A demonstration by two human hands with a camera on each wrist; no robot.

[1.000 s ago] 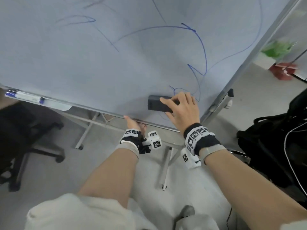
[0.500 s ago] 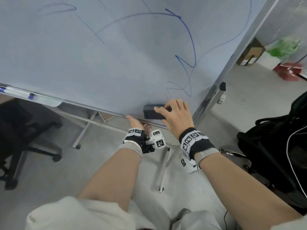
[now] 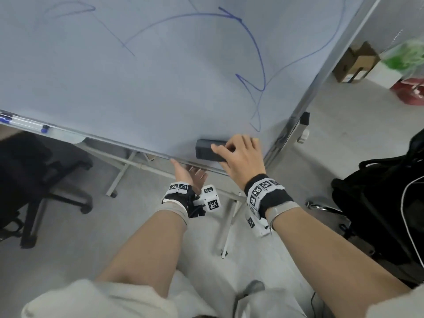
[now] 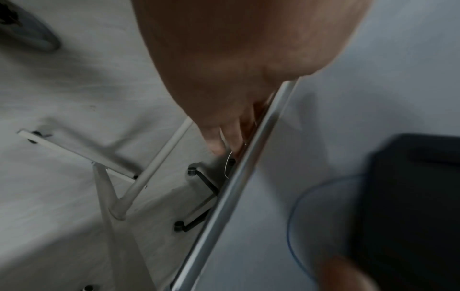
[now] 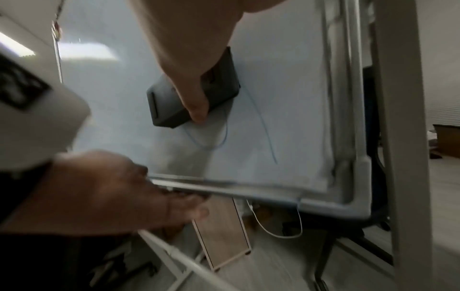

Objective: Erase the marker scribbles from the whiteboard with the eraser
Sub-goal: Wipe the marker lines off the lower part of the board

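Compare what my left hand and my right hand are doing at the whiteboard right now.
The right hand grips the dark eraser against the whiteboard face; the left hand holds no tool and grips the board's bottom edge. The right hand sits on the writing surface below the blue scribbles; the left sits lower, its fingers curled under the frame. Both touch the board's lower right part, and both wrists wear marker-tagged bands.
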